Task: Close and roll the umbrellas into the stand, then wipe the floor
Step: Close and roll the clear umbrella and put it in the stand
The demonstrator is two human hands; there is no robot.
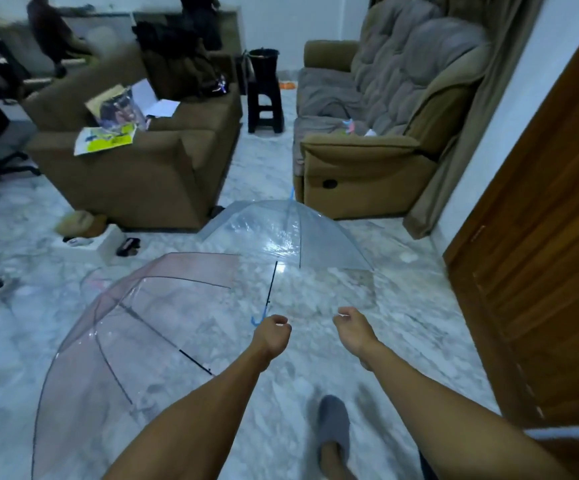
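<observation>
A person reaches both hands toward 2 open transparent umbrellas lying on a marble floor. Taking the blue-handled umbrella as the landmark: its canopy rests on the floor just in front of the recliner sofa, and its dark shaft runs back toward the person, ending in a blue hooked handle. The left hand hovers right at that handle, fingers loosely curled; contact cannot be made out, and it seems to hold nothing. The right hand hangs to the right of the handle, fingers loosely curled, empty. The pink-tinted umbrella lies open to the left of the blue-handled one, nearer the person, the 2 canopy edges close together.

The step appears to be picking up the blue-handled umbrella to close it. Done well, 1 hand would likely grip the hooked handle firmly while the other slides the runner down the shaft, keeping the wet-looking canopy low and away from the sofa, then rolling the panels in 1 direction before fastening.

Counted: 2 umbrellas, both open; 2 hands, neither clearly gripping; 1 slippered foot below the handle; 2 brown sofas beyond the umbrella. A dark bucket-like container on a stool stands well behind it, possibly the stand.
</observation>
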